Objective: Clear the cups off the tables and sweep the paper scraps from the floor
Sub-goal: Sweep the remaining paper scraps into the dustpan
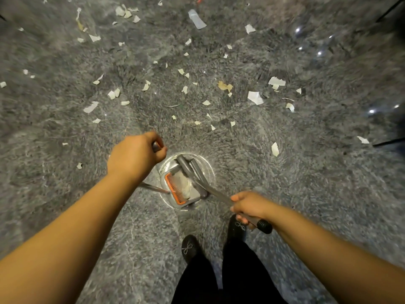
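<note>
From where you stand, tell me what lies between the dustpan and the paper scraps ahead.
Nothing visible does: only bare grey floor separates the dustpan from the nearest paper scraps.

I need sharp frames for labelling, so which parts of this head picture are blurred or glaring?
Head view: floor smears radially toward the edges; wide-angle bending; light glints at right; central paper scraps, dustpan and both hands stay fairly sharp.

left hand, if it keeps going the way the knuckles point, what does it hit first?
Probably nothing solid: the left hand, gripping a thin handle, points up-frame over bare floor. The nearest paper scraps lie further out; depth is unclear.
</note>
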### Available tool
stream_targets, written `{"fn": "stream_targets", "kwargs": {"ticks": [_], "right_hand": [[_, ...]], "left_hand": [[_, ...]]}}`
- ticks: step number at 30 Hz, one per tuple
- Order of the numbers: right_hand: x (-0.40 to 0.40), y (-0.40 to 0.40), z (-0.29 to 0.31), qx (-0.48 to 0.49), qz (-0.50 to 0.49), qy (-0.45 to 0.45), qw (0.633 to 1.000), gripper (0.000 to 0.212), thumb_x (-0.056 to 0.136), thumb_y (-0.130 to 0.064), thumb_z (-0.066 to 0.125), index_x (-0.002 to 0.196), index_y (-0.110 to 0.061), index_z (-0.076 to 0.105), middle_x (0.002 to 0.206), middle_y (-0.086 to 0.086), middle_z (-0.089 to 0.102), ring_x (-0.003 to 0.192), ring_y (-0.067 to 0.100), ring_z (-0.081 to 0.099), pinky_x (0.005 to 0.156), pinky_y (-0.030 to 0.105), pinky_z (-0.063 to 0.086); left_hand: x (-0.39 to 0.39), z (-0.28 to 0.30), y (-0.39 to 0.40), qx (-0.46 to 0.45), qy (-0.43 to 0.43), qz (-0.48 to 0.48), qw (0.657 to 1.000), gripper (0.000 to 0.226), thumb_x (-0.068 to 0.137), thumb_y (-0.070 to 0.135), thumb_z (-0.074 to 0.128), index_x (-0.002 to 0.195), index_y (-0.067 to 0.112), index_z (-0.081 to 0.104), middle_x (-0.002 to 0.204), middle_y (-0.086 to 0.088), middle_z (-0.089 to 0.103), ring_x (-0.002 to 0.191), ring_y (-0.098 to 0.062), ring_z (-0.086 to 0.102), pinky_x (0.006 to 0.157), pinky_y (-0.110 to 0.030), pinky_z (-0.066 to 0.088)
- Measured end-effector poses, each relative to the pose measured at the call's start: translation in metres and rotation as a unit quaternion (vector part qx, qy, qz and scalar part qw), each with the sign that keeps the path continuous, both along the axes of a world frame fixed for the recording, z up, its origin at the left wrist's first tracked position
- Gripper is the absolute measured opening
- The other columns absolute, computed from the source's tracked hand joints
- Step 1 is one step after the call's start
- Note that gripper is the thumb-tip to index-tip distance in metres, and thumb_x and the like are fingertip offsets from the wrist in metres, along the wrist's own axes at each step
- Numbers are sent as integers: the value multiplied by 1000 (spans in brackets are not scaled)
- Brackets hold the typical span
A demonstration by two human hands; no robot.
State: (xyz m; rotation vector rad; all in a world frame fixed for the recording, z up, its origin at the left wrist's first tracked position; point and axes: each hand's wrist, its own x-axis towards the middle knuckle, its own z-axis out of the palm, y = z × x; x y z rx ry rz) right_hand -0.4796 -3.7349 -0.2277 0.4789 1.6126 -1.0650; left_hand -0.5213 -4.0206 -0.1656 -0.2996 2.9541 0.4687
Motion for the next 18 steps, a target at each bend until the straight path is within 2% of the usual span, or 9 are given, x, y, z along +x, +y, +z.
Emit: {"fn": "stream_targets", "kwargs": {"ticks": [4, 9, 12, 15, 18], "right_hand": [[11, 3, 14, -3, -11, 14, 1000, 36, 96, -2, 49, 132, -5, 46, 57, 7, 45, 32, 9, 40, 33, 14, 31], [18, 11, 28, 4, -101, 31, 994, 34, 96, -1, 49, 129, -5, 47, 57, 9, 46, 28, 10, 39, 32, 13, 30], [22, 20, 37, 15, -138, 59, 989, 38, 96, 1, 48, 134, -2, 44, 59, 10, 47, 27, 9, 40, 30, 13, 30], [25, 35, 41, 25, -196, 76, 977, 43, 95, 4, 48, 137, -2, 40, 60, 11, 46, 25, 8, 39, 29, 12, 30], [24, 52, 48, 27, -234, 99, 967, 44, 95, 7, 46, 138, 4, 39, 64, 11, 45, 24, 8, 39, 28, 13, 30]], "left_hand": [[8, 2, -1, 9, 10, -9, 1000, 12, 84, 44, 68, 87, 33, 66, 81, 6, 73, 77, -23, 67, 56, -27, 39], [22, 6, -10, 35, 20, 19, 999, 12, 83, 44, 70, 81, 37, 61, 67, 12, 61, 63, -16, 54, 55, -26, 38], [24, 10, -9, 56, 36, 31, 997, 12, 82, 44, 70, 78, 36, 62, 68, 11, 63, 65, -17, 58, 54, -27, 38], [16, 16, 0, 60, 43, 14, 997, 12, 81, 45, 71, 81, 35, 64, 69, 10, 62, 73, -21, 63, 59, -29, 44], [3, 25, 18, 59, 58, -14, 996, 13, 81, 46, 71, 81, 36, 64, 66, 12, 59, 73, -22, 65, 59, -28, 42]]}}
